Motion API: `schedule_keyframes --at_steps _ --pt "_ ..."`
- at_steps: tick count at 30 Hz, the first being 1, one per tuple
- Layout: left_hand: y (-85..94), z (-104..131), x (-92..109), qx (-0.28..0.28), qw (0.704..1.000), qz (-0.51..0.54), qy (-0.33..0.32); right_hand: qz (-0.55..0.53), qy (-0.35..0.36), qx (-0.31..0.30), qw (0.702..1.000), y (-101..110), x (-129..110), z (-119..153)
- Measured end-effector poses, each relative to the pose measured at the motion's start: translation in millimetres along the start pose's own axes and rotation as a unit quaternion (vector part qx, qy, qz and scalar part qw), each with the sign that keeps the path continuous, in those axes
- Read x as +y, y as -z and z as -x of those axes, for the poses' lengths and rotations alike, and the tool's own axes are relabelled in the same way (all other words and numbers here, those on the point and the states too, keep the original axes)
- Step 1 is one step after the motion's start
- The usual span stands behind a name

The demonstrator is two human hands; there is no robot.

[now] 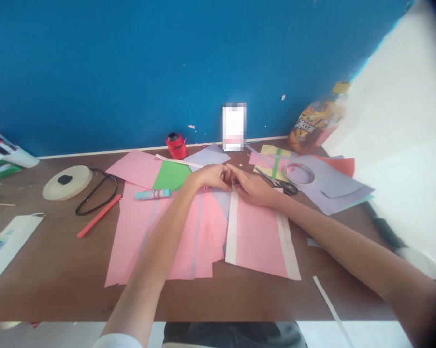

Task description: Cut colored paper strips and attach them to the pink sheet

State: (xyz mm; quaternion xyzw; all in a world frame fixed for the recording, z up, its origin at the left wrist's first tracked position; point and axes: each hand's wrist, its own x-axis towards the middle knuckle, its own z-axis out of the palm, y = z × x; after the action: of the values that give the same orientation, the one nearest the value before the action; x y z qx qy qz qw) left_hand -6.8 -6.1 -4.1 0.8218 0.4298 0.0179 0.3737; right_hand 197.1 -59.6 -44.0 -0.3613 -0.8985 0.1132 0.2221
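Observation:
Both hands meet over the top edge of a pink sheet [259, 237] that has a white strip along each side. My left hand [216, 177] has its fingers bent together at the sheet's top left corner; what they pinch is too small to make out. My right hand [252, 186] rests on the same corner, its fingers drawn together against the left fingertips. More pink sheets [131, 241] with bluish stripes lie under my left forearm. A light blue glue stick [153, 194] lies on them, beside a green piece of paper [170, 176].
Behind my right hand are scissors [288, 187], a tape roll [299, 173], purple paper [334, 186] and a bottle [317, 121]. A red spool [176, 146] and a bright phone-like screen [234, 126] stand near the wall. Leftward lie a red stick [99, 216], black cord [79, 211] and round lid [67, 182].

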Motion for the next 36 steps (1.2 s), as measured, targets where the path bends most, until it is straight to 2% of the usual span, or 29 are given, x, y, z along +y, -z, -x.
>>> schedule_keyframes --at_steps 6,12,16,25,30,36 --pt "-0.5 1 -1 0.001 1.0 0.001 -0.001 -0.007 -0.002 -0.004 1.0 1 0 0" --pt "0.2 0 -1 -0.001 0.999 0.018 -0.028 -0.004 -0.02 -0.011 1.0 -2 0 -4" --pt "-0.8 0 2 -0.007 0.998 0.049 -0.041 0.021 -0.008 -0.004 1.0 -8 0 -6" --pt "-0.4 0 2 -0.008 1.0 0.018 -0.019 0.022 0.002 0.001 1.0 -12 3 -3" --pt "1.4 2 0 0.004 1.0 0.008 -0.004 0.005 -0.03 0.031 0.999 -8 -2 -2" --pt "1.1 0 -2 -0.011 0.999 0.04 -0.01 -0.056 -0.033 0.026 0.998 1 -5 -4"
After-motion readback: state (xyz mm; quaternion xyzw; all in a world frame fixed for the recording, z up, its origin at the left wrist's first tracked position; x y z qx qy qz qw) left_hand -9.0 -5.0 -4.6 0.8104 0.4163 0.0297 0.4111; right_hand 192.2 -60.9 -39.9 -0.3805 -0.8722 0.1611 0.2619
